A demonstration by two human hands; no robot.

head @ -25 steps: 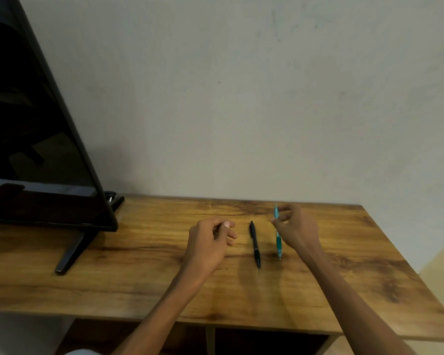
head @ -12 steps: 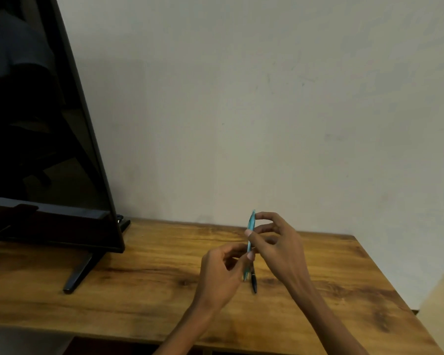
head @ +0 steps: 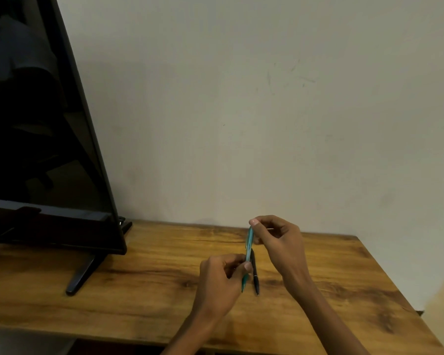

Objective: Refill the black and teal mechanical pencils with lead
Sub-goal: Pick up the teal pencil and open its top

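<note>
Head view: above a wooden bench [head: 139, 298], the left hand [head: 219, 283] pinches the lower barrel of the teal mechanical pencil [head: 248, 248], held nearly upright with its tip down. The right hand [head: 280, 242] has its grip closed on the pencil's top end. The black mechanical pencil [head: 255, 274] lies flat on the bench just beside them. A dark monitor [head: 41, 149] stands at left.

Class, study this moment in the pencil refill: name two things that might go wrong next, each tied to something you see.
1. The teal pencil is pinched only at its ends by the left hand and right hand; it may slip.
2. It hangs just above the black pencil on the table; a drop might knock that one rolling.
</note>
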